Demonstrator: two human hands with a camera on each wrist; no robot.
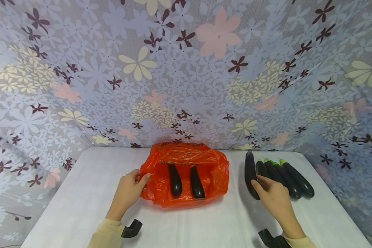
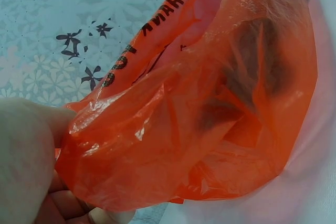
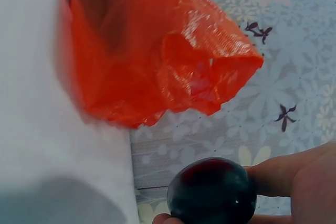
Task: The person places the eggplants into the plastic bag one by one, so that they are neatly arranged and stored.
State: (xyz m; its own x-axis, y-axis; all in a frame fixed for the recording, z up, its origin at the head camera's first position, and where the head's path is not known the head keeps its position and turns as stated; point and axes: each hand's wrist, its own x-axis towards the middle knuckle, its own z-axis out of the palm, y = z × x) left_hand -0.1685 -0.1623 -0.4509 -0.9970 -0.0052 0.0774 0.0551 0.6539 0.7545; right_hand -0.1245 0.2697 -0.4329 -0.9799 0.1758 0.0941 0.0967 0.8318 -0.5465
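Observation:
My left hand [image 1: 128,191] pinches the left edge of a red plastic bag [image 1: 218,182], which lies with its mouth open toward me. Inside the bag are two eggplants, one [image 1: 175,181] on the left and another [image 1: 197,182] beside it. To the right of the bag, my right hand [image 1: 272,196] grips a dark eggplant [image 1: 250,168] between thumb and fingers. In the right wrist view the rounded end of this eggplant [image 3: 212,192] faces the camera. Through the bag's side [image 2: 157,145] in the left wrist view, a dark shape shows.
Several more eggplants [image 1: 297,177] with green stems lie side by side at the right of the white table [image 1: 90,182]. A flowered cloth [image 1: 189,86] rises behind the table and along its sides. Black devices [image 1: 131,229] are worn at both wrists.

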